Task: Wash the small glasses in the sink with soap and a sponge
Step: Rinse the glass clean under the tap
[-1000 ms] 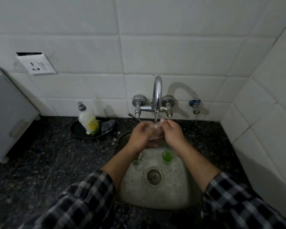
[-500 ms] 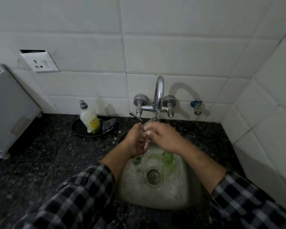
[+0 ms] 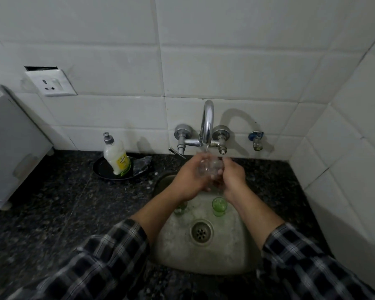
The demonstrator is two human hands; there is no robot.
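Observation:
Both hands meet under the running chrome tap, holding a small clear glass in the water stream. My left hand grips the glass from the left and my right hand curls round it from the right. Below them, a small green glass stands upright on the floor of the steel sink. Another small glass stands at the sink's left, partly hidden by my left forearm. No sponge shows in either hand.
A dish soap bottle stands in a black dish with a crumpled wrapper on the dark granite counter. A white appliance sits at the far left. The drain lies mid-sink. Tiled walls close the back and right.
My right hand, which lay over the left half a second ago, has drawn back to the right side of the glass. The clear glass now shows between both hands.

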